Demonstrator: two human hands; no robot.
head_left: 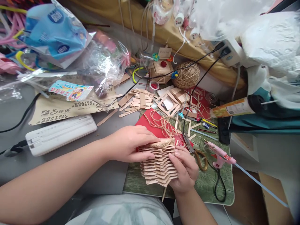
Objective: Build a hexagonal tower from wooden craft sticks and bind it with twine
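A box-like stack of craft sticks, layered in zigzag rows, is held between both hands above the green mat. My left hand lies along its upper left edge, thumb on the near face and fingers over the top. My right hand grips its right side, with thumb and fingers against the layers. A strand of jute twine lies loosely just beyond the stack, over a red sheet. The inside of the stack and some fingertips are hidden.
A pink glue gun with a long glue stick lies at right, near scissors. Loose craft sticks, a twine ball and a paper cup stand behind. Black cables cross the table. A white power bank lies left.
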